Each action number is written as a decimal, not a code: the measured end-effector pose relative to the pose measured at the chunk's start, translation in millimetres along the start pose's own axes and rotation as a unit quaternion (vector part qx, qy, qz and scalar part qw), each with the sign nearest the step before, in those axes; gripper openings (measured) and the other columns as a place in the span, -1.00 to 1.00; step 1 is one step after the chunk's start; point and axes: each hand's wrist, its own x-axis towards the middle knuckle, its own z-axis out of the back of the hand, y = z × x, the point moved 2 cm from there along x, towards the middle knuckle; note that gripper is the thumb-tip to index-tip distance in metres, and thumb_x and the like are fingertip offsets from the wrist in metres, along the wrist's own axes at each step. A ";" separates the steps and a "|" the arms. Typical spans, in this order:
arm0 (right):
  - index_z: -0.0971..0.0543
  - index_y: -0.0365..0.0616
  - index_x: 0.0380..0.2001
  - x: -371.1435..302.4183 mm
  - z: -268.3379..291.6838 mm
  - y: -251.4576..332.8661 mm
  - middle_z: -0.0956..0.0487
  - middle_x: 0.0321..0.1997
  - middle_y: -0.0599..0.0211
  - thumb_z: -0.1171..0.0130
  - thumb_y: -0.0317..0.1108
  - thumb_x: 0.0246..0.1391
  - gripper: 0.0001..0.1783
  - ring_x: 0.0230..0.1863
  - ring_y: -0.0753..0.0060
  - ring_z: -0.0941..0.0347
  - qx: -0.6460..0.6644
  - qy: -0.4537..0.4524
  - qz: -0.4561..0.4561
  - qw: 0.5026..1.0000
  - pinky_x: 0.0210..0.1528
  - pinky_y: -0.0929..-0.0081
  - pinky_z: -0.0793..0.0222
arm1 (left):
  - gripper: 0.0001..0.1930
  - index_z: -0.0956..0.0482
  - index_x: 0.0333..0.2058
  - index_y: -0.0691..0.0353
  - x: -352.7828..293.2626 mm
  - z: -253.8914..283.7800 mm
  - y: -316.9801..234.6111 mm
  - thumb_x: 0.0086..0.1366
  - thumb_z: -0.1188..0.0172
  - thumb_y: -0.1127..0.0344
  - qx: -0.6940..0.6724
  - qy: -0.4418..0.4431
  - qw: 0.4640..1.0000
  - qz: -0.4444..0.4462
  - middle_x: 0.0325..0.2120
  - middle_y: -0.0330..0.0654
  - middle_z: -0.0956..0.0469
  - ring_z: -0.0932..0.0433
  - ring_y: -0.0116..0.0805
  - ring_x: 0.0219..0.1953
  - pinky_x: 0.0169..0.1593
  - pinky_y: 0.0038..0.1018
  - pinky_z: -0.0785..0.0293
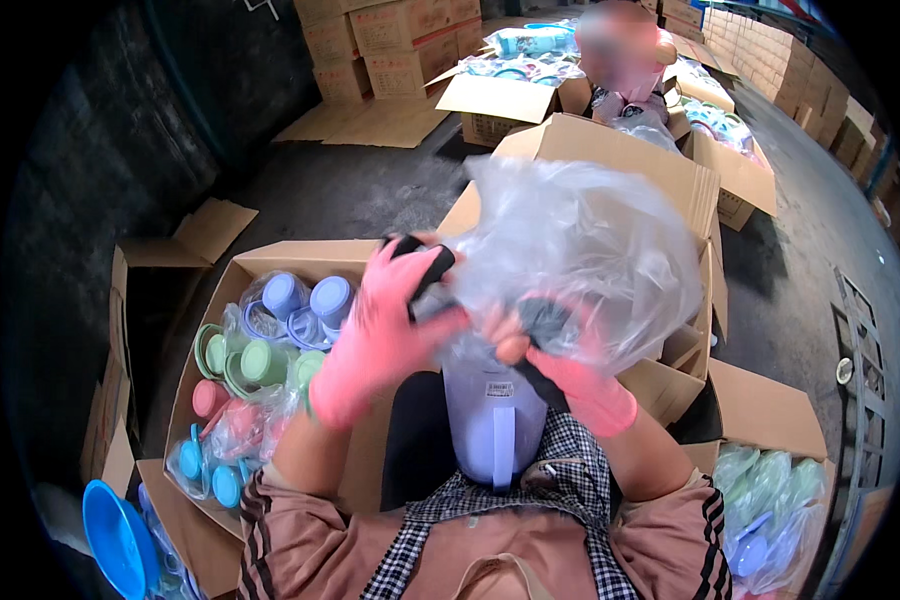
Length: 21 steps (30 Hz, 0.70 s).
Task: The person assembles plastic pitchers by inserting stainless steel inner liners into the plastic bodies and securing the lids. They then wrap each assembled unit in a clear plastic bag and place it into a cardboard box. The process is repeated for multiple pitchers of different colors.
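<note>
A large clear plastic bag (600, 230) is puffed out in front of me, its near edge between my two hands. My left hand (385, 320), in a pink glove with black fingertips, curls its fingers and thumb round the edge of the bag. My right hand (580, 375), gloved the same way with some bare fingertips showing, grips the other side; its fingers are partly blurred and behind film. Right under the bag, a lavender plastic jug (475, 430) stands upright in my lap, its handle toward me and a small label near the top. The bag hides the jug's top.
At my left, an open carton (270, 255) holds bagged blue, green and pink jugs. A blue basin (118, 540) lies lower left. Another carton (770, 400) with bagged items stands lower right. Ahead are open cartons (495, 97) and a seated person (625, 60).
</note>
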 end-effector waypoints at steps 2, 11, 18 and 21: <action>-0.44 -0.20 -0.24 -4.9 -3.1 17.9 -0.45 -0.21 0.33 -0.30 -0.47 -0.25 -0.60 -0.12 0.42 -0.37 0.184 0.132 -0.116 0.967 0.00 0.49 -0.22 | -0.66 -0.48 -0.25 0.32 -0.5 -11.8 55.1 0.03 -0.21 0.23 -0.212 -0.100 0.910 0.343 -0.43 -0.16 -0.52 -0.46 -0.33 -0.38 -0.26 -0.47 -0.38; -0.46 -0.11 -0.34 55.7 97.5 -58.7 -0.44 -0.23 0.22 -0.05 -0.42 -0.19 -0.77 -0.11 0.02 -0.29 -0.738 0.171 0.088 0.647 -0.03 0.19 -0.18 | -0.69 -0.46 -0.25 0.28 -32.8 -65.7 204.3 0.16 0.00 0.16 -0.648 -0.318 0.647 0.247 -0.38 -0.20 -0.52 -0.49 -0.32 -0.31 -0.21 -0.48 -0.40; -0.37 -0.31 -0.05 -32.4 104.5 -84.6 -0.47 -0.22 0.28 -0.03 -0.33 0.01 -0.58 -0.19 0.50 -0.38 -0.088 -0.060 -0.303 0.947 -0.08 0.61 -0.29 | -0.72 -0.41 -0.52 0.21 -125.1 -122.0 141.5 0.28 0.14 0.19 -0.578 -0.167 0.682 0.417 -0.59 -0.29 -0.38 -0.36 -0.50 -0.56 -0.51 -0.52 -0.28; -0.41 -0.30 -0.12 -60.1 105.0 -32.7 -0.46 -0.16 0.17 -0.03 -0.38 -0.07 -0.61 -0.15 0.27 -0.40 -0.191 0.090 -0.219 0.953 -0.04 0.48 -0.28 | -0.86 -0.48 -0.39 0.26 -120.5 -67.2 100.9 0.16 -0.04 0.32 -0.532 0.001 0.812 0.241 -0.45 -0.22 -0.46 -0.42 -0.39 -0.36 -0.23 -0.48 -0.33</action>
